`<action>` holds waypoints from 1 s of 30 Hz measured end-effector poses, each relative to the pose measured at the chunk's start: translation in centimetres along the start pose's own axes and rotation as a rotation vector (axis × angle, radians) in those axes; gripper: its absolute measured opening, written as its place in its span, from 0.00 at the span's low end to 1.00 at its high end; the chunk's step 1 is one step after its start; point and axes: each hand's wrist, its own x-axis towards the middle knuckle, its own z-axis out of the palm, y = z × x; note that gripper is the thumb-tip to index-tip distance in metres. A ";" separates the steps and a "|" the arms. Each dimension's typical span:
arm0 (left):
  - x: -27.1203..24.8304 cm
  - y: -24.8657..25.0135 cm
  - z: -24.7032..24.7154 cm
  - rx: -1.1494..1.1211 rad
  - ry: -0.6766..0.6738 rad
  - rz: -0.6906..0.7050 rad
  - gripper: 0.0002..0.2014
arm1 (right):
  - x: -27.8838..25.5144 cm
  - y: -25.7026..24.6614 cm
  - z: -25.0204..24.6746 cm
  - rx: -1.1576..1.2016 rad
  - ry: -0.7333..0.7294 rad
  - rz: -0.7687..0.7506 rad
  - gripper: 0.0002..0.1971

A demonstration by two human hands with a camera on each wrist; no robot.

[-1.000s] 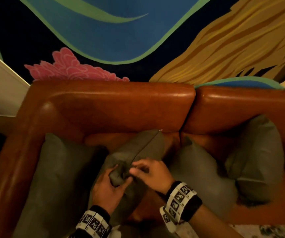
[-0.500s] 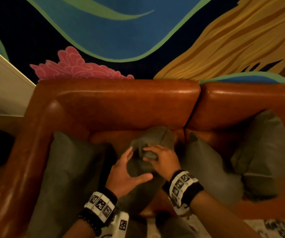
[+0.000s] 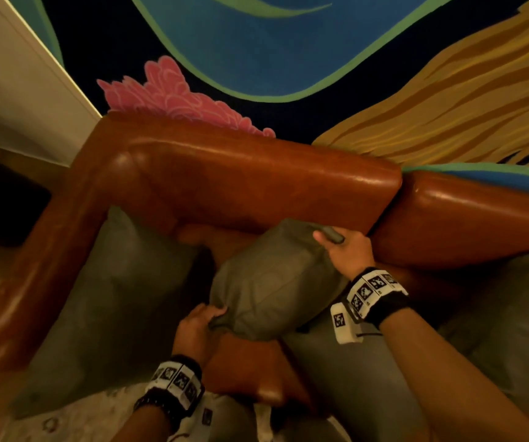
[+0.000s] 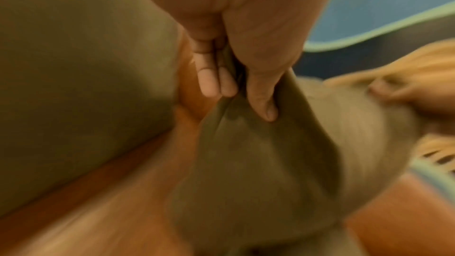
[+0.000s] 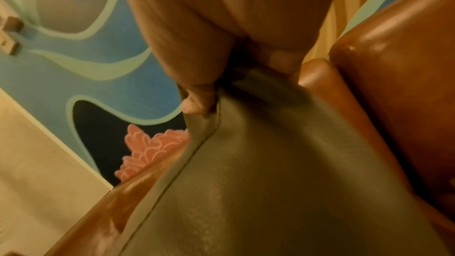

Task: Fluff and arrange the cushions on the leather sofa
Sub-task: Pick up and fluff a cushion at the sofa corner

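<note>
A small olive-grey cushion hangs lifted over the seat of the brown leather sofa, stretched between my two hands. My left hand pinches its near lower corner; the left wrist view shows thumb and fingers bunching the fabric of the cushion. My right hand grips the far upper corner by the backrest; in the right wrist view the thumb and fingers clamp the seamed corner of the cushion.
A large grey cushion leans in the sofa's left corner against the armrest. Other grey cushions lie on the right of the seat, behind my right forearm. A painted mural wall rises behind the backrest.
Both hands were close together on the middle of the cushion; they have since spread to opposite corners and lifted it, the right hand moving up toward the backrest.
</note>
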 end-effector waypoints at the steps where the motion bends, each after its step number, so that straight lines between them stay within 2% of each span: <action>1: 0.5 1.3 -0.3 -0.002 0.046 0.051 0.20 | 0.5 0.3 -1.0 -0.013 0.003 -0.012 0.23; 3: 1.4 4.6 -1.9 0.002 0.118 0.170 0.12 | 1.3 0.7 -3.3 -0.095 0.043 -0.065 0.27; 5: 2.4 7.9 -3.6 0.006 0.098 0.269 0.08 | 1.2 0.8 -4.8 -0.242 0.086 -0.197 0.42; 6: 2.8 9.4 -4.4 0.003 0.070 0.312 0.08 | 0.8 0.6 -5.1 -0.311 0.046 -0.311 0.52; 9: 4.1 13.4 -5.4 0.012 0.034 0.437 0.10 | -1.7 -0.7 -3.5 -0.496 -0.266 -0.680 0.73; 11: 4.9 16.1 -5.2 0.014 0.028 0.537 0.09 | -3.6 -1.3 -1.2 -0.522 -0.422 -0.833 0.76; 12: 5.1 17.3 -5.0 -0.006 0.020 0.563 0.08 | -4.0 -1.3 -0.1 -0.496 -0.450 -0.868 0.75; 13: 5.4 18.1 -4.7 -0.028 0.016 0.567 0.10 | -4.3 -1.4 0.7 -0.433 -0.456 -0.874 0.69; 15: 5.5 18.8 -4.1 -0.077 0.002 0.516 0.17 | -3.7 -1.5 1.3 -0.296 -0.354 -0.879 0.44; 17: 5.4 18.2 -3.3 -0.184 -0.040 0.353 0.30 | -2.2 -1.4 0.7 -0.335 -0.204 -0.882 0.24; 18: 5.1 17.4 -2.7 -0.238 -0.079 0.245 0.40 | -1.5 -1.2 0.2 -0.361 -0.172 -0.840 0.19; 20: 4.7 14.8 -1.3 -0.243 -0.151 0.051 0.59 | -0.3 -0.5 -1.1 -0.356 -0.158 -0.724 0.18; 23: 3.7 9.5 1.2 0.043 -0.299 -0.222 0.77 | -0.4 0.4 -3.8 -0.185 -0.139 -0.667 0.16; 24: 3.2 8.0 1.9 0.117 -0.340 -0.299 0.80 | -0.8 0.5 -4.5 -0.113 -0.142 -0.676 0.15; 26: 2.5 6.3 2.5 0.107 -0.366 -0.419 0.86 | -1.6 0.1 -5.9 0.065 -0.160 -0.673 0.13; 28: 1.9 5.0 3.1 -0.072 -0.354 -0.446 0.89 | -2.0 -0.4 -7.0 0.244 -0.194 -0.656 0.13; 29: 1.8 4.7 3.1 -0.196 -0.338 -0.448 0.88 | -2.1 -0.7 -7.4 0.302 -0.203 -0.650 0.13; 30: 2.0 4.5 3.1 -0.321 -0.305 -0.456 0.82 | -2.0 -0.9 -7.6 0.328 -0.200 -0.636 0.14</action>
